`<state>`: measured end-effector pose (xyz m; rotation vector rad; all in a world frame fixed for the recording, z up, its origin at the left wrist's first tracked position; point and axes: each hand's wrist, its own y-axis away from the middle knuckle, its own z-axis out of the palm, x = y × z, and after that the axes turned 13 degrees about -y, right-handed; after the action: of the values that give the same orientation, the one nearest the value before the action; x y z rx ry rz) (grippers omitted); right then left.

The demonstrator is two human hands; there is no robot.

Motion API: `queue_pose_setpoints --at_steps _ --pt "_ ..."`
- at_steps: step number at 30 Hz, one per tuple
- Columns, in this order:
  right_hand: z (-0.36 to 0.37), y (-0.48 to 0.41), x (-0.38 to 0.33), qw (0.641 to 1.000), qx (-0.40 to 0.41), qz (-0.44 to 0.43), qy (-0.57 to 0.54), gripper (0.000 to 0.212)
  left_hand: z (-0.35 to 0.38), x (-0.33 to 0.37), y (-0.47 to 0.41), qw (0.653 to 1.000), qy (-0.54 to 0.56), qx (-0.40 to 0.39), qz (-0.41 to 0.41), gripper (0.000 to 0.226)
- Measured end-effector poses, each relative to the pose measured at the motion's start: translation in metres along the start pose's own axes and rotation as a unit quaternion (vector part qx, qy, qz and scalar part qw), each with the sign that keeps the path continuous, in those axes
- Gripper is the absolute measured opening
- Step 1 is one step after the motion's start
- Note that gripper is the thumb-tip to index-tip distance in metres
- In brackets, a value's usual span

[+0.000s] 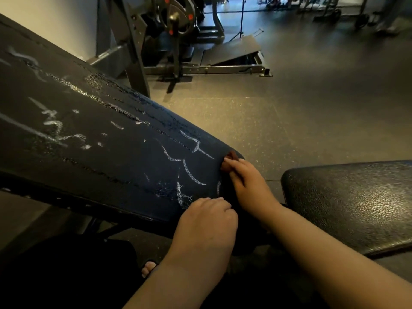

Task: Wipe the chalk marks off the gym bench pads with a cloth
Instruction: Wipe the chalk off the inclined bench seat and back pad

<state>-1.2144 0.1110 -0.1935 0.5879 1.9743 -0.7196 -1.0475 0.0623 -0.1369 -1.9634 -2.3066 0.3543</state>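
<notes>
One tilted black vinyl back pad [89, 130], cut off at left, with many white chalk marks [189, 166] running to its rounded lower end; open speckled rubber floor [289, 112] beyond. Left hand [207, 217], fingers curled at that end, contents hidden; right hand [247, 186], fingers pinching one small reddish-brown piece [230, 158], unidentifiable. One flat black textured seat pad [345, 208], apart at right, cropped.

A tilted dark back pad [100, 134] scrawled with white chalk marks [191, 157] fills the left. At its lower end the right hand [247, 186] pinches a small reddish-brown thing [231, 156]. The left hand [207, 219], fingers curled, touches the near corner. A seat pad [356, 201] lies to the right.
</notes>
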Motion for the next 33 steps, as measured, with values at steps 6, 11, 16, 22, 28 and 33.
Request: queue_pose_setpoints --at_steps 6,11,16,22,28,33 --pt "-0.015 0.043 -0.004 0.997 -0.066 -0.034 0.000 0.044 0.007 -0.012 -0.005 1.000 -0.015 0.010 0.020 0.034" --pt "-0.015 0.021 0.004 0.995 -0.073 -0.032 -0.052 0.060 0.016 -0.008 -0.008 0.999 -0.035 -0.005 0.019 0.039" --pt "-0.001 -0.004 0.004 0.995 0.024 0.032 -0.096 0.042 0.017 -0.007 -0.007 0.999 -0.031 -0.014 0.011 0.043" --pt "-0.016 0.028 0.000 0.997 -0.034 -0.063 -0.039 0.035 0.022 -0.005 -0.012 1.000 -0.027 0.006 -0.006 0.044" --pt "0.003 -0.008 0.003 0.994 0.027 0.006 -0.104 0.041 0.022 -0.005 -0.012 0.999 -0.048 -0.013 -0.012 0.049" --pt "-0.006 0.027 -0.007 0.993 -0.034 0.020 -0.114 0.047 0.025 -0.006 -0.010 0.999 -0.044 -0.007 -0.008 0.051"
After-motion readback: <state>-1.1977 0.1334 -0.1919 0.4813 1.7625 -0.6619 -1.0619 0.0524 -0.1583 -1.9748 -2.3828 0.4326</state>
